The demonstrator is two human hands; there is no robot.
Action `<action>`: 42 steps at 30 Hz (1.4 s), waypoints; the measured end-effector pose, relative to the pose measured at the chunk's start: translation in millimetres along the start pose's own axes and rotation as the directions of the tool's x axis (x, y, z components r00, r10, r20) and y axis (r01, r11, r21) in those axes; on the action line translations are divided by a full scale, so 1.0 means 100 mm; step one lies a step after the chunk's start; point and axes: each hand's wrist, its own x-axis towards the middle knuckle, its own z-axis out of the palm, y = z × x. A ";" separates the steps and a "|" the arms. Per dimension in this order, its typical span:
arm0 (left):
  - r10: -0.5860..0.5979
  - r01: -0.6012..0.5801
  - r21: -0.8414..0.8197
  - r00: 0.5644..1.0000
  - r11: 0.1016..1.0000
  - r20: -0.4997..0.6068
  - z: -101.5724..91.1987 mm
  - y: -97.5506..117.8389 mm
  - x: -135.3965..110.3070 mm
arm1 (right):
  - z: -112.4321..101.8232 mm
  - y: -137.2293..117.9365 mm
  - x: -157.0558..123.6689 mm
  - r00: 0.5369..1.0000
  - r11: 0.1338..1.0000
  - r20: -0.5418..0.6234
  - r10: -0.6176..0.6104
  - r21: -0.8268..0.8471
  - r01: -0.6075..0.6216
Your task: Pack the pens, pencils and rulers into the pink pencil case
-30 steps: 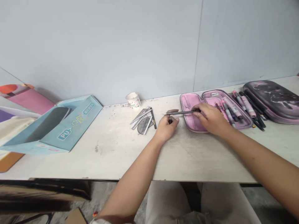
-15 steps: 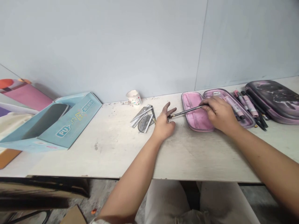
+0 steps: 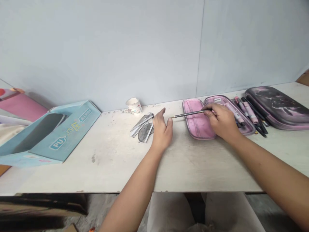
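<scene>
Near the middle of the frame, a person's 2 bare forearms reach across a pale, scuffed table [image 3: 96, 174]. The right hand [image 3: 223, 120] pinches a slim dark pen [image 3: 190, 113] between thumb and fingertips, holding it level above an open pink pencil case [image 3: 198, 124], with the pen's gold-coloured tip pointing left. The left hand [image 3: 162, 130] rests on the table, open, its fingers apart from the thumb, and the pen tip sits just beside that thumb. To the right, pink and dark markers [image 3: 251, 116] lie between the pink case and a dark purple case [image 3: 277, 108]. Left of the left hand lie metal rulers and a protractor [image 3: 145, 132], a small paper cup [image 3: 134, 105] stands behind them near the wall, and a pale blue cardboard box [image 3: 70, 135] sits at the far left.
</scene>
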 end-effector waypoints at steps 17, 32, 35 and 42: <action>-0.094 0.006 0.519 0.985 0.855 0.143 -0.08 -0.19 -0.01 | 0.06 0.13 -0.01 0.997 0.997 0.078 -0.004 -0.073 0.010; 0.113 -0.139 0.310 0.989 0.940 0.101 -0.09 -0.04 0.01 | 0.14 -0.14 -0.05 0.983 0.977 0.150 -0.109 -0.165 0.134; 0.153 -0.167 0.319 0.986 0.933 0.066 -0.09 -0.01 0.01 | 0.08 -0.17 -0.01 0.964 0.962 0.227 -0.136 -0.203 0.183; 0.265 -0.307 0.303 0.949 0.902 0.172 0.23 0.39 0.05 | -0.36 0.10 -0.10 0.980 0.869 0.165 -0.108 -0.463 0.174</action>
